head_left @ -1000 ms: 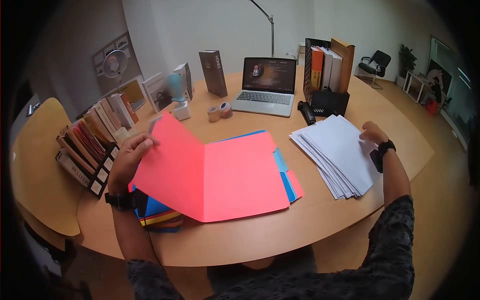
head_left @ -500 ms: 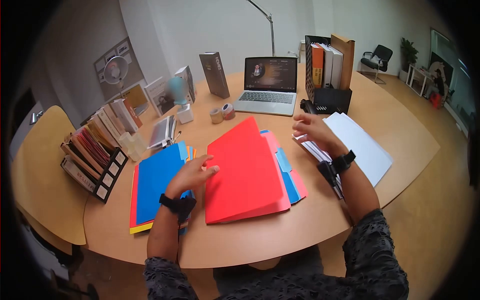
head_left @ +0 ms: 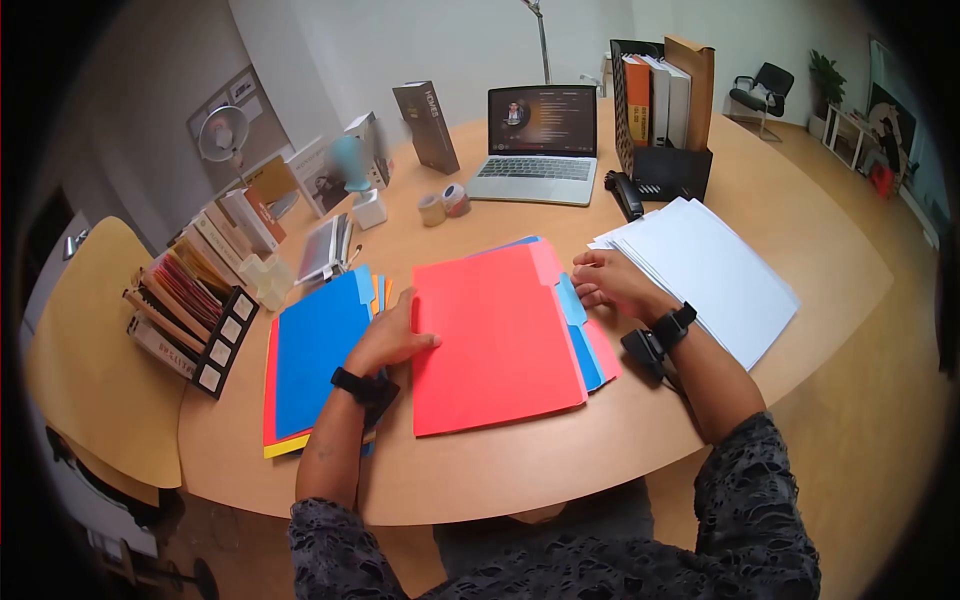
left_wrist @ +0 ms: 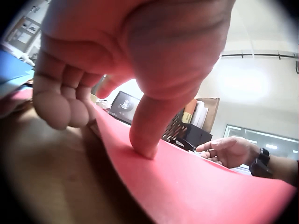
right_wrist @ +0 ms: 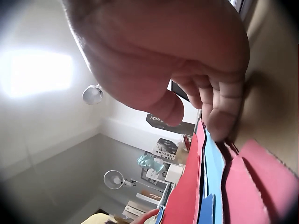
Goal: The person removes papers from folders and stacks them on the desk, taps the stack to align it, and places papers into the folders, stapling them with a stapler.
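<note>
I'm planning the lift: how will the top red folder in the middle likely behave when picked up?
The red folder is probably floppy: it looks thin and seems to bow in the left wrist view. It's likely light for its size, looking like thin card. It may slide over the blue folder beneath, since their edges lie staggered.
</note>
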A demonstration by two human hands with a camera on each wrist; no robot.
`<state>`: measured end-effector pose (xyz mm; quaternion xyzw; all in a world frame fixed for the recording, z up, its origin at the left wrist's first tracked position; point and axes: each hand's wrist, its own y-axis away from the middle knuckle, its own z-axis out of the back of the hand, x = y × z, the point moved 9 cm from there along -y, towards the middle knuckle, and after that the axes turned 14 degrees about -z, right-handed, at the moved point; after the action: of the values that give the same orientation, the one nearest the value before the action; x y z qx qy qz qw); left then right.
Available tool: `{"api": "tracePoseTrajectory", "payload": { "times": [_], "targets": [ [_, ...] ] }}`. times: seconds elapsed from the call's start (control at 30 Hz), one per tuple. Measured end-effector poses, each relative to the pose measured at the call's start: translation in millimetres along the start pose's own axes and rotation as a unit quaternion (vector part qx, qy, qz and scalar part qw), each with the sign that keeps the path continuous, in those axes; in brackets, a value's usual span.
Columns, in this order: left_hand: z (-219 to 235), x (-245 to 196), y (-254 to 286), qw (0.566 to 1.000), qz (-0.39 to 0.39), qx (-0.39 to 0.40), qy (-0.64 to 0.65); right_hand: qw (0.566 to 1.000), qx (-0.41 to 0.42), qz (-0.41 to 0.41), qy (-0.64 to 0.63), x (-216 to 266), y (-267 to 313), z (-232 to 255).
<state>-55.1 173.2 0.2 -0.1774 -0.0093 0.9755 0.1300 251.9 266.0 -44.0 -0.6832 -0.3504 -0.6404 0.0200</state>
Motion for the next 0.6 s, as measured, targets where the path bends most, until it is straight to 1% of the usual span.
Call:
{"api": "tracePoseTrajectory", "payload": {
  "times": [0.07, 0.1, 0.13, 0.17, 0.2, 0.23, 0.27, 0.3, 0.33, 0.37, 0.43, 0.47, 0.53, 0.57, 0.6],
  "targets": [
    [4, 6, 0, 1.000, 0.010, -0.010, 0.013, 1.000, -0.002, 0.001, -0.003, -1, 1, 1],
    [6, 18, 3, 0.988, 0.059, -0.048, 0.132, 1.000, -0.004, 0.001, -0.003, -1, 1, 1],
    [7, 31, 7, 0.959, 0.108, -0.084, 0.249, 1.000, -0.004, 0.002, -0.005, -1, 1, 2],
    [9, 44, 9, 0.959, 0.108, -0.083, 0.248, 1.000, -0.006, 0.007, 0.001, -1, 1, 4],
    [16, 55, 11, 0.900, 0.053, -0.144, 0.408, 1.000, -0.008, 0.013, 0.006, -2, 0, 5],
    [28, 66, 15, 0.809, -0.002, -0.200, 0.553, 1.000, -0.008, 0.012, 0.004, -3, 3, 5],
    [37, 72, 23, 0.809, -0.001, -0.199, 0.553, 0.999, -0.029, 0.014, 0.007, -1, 6, 7],
    [57, 82, 36, 0.801, -0.011, -0.251, 0.543, 0.999, -0.049, 0.015, 0.010, 0, 8, 8],
    [76, 94, 50, 0.790, -0.021, -0.304, 0.531, 0.999, -0.046, 0.013, 0.011, -1, 6, 7],
    [86, 111, 61, 0.791, -0.019, -0.307, 0.530, 0.999, -0.045, 0.012, 0.011, -3, 3, 10],
    [104, 156, 92, 0.789, 0.034, -0.334, 0.515, 0.999, -0.038, 0.011, 0.015, -4, -1, 12],
    [112, 168, 107, 0.789, 0.037, -0.338, 0.512, 0.999, -0.036, 0.014, 0.013, -4, -1, 13],
    [112, 196, 139, 0.793, 0.108, -0.331, 0.501, 0.999, -0.039, 0.014, 0.010, -4, -1, 12],
    [112, 208, 151, 0.792, 0.110, -0.333, 0.499, 0.999, -0.036, 0.013, 0.011, -4, -1, 13],
    [107, 224, 164, 0.800, 0.146, -0.333, 0.478, 0.999, -0.040, 0.015, 0.008, -5, -2, 15]
  ]
}}
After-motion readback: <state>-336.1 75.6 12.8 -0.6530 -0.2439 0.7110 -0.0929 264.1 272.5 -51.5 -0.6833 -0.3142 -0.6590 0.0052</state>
